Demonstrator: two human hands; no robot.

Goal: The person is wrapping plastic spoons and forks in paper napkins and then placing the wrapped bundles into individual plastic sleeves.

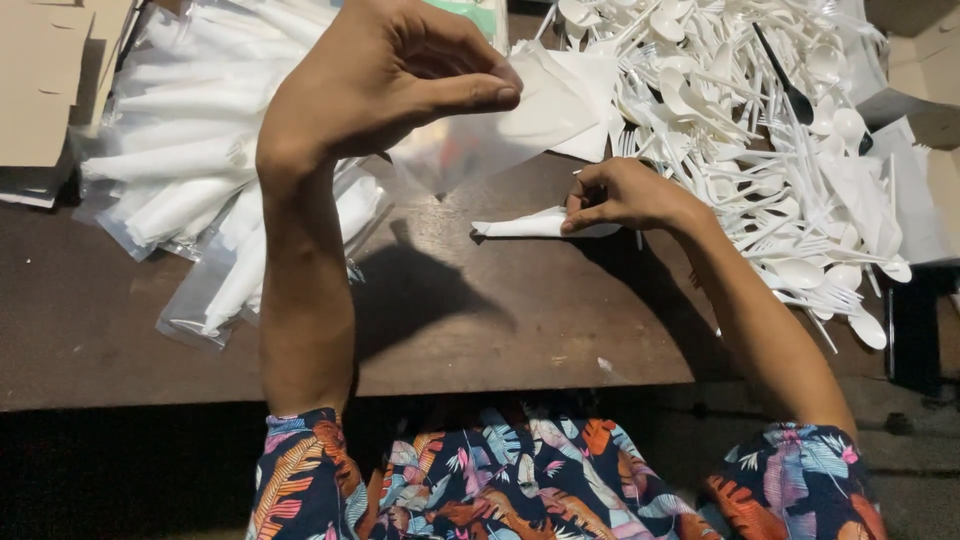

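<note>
My left hand (385, 75) is raised above the brown table (480, 320), thumb and fingers pinched on the edge of a clear plastic bag (470, 145) that hangs below it. My right hand (620, 195) rests on the table and grips a rolled white napkin bundle (520, 226), which points left. White folded napkins (565, 95) lie just behind the bag.
A big heap of white plastic spoons and forks (770, 130) fills the right side, with one black utensil (790, 95) among them. Packed clear bags with white rolls (190, 170) are stacked at the left. Cardboard (50, 70) sits at the far left.
</note>
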